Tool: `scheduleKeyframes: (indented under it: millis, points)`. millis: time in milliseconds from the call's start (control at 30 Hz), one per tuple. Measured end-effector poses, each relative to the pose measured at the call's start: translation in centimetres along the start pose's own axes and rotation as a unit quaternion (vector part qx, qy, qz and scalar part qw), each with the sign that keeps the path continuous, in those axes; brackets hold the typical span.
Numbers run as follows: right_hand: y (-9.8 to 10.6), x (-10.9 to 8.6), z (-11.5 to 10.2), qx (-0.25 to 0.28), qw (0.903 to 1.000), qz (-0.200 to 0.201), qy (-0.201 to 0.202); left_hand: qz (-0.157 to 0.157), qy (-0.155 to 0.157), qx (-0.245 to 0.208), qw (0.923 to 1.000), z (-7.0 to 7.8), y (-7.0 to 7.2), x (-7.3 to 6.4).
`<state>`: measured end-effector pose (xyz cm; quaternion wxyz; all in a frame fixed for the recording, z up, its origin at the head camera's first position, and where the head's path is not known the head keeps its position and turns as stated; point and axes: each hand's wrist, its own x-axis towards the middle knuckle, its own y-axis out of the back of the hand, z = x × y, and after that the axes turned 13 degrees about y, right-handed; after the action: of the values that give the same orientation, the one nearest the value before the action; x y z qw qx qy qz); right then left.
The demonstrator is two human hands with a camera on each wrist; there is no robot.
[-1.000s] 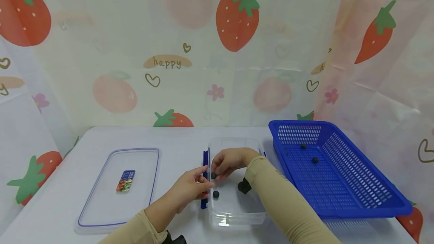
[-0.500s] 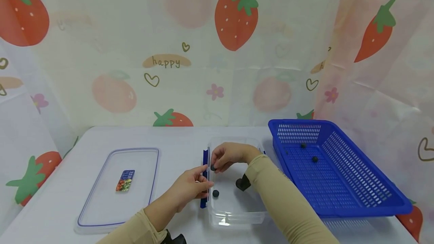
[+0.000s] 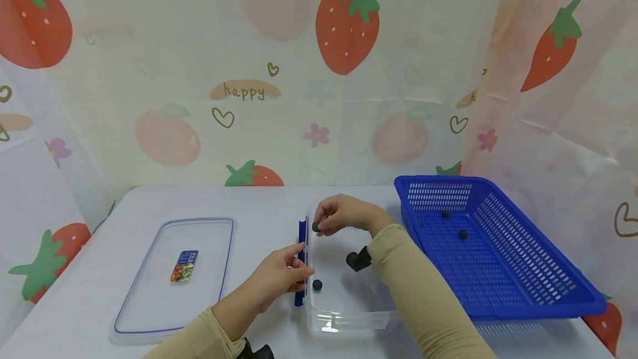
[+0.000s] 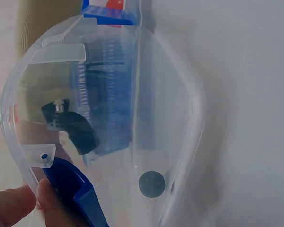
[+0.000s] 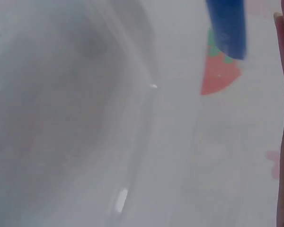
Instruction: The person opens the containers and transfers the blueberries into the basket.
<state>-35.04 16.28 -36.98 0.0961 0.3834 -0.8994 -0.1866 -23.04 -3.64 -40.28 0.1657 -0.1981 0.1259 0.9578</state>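
A clear plastic box [image 3: 344, 292] stands mid-table, with a blue latch flap [image 3: 300, 298] hanging on its left side. My left hand [image 3: 274, 278] pinches the box's left rim; in the left wrist view, its fingertips [image 4: 12, 205] lie beside the blue latch. One small dark ball [image 3: 317, 285] rests in the box near that wall and shows through the plastic as a dark round shape [image 4: 152, 184]. My right hand [image 3: 349, 214] pinches another small dark ball [image 3: 315, 227] over the box's far left corner. The right wrist view shows only an edge of the hand.
To the right stands a blue perforated basket [image 3: 498, 309] with small dark balls [image 3: 463, 234] inside. A clear lid with a blue seal [image 3: 144, 298] and a printed label [image 3: 184, 266] lies at the left. A strawberry-patterned cloth [image 3: 349, 126] hangs behind the table.
My right hand has moved away from me along the box's left wall, carrying the pinched ball toward the far corner. The left hand and the other ball have stayed in place.
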Motion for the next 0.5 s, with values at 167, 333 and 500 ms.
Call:
scheduleKeyframes:
  millis: [167, 333, 500]
  points:
    - [1.0, -0.5, -0.9, 0.002, 0.9994, 0.027, 0.020, 0.000, 0.000, 0.001, 1.0000, -0.1, 0.0, 0.0]
    - [2.5, -1.3, -2.0, -0.017, 0.9979, 0.039, 0.048, 0.001, -0.002, 0.002, 1.0000, -0.1, 0.0, 0.0]
    - [4.6, -2.8, -3.2, -0.018, 0.9954, 0.065, 0.068, -0.001, -0.007, -0.001, 1.0000, -0.1, 0.1, -0.1]
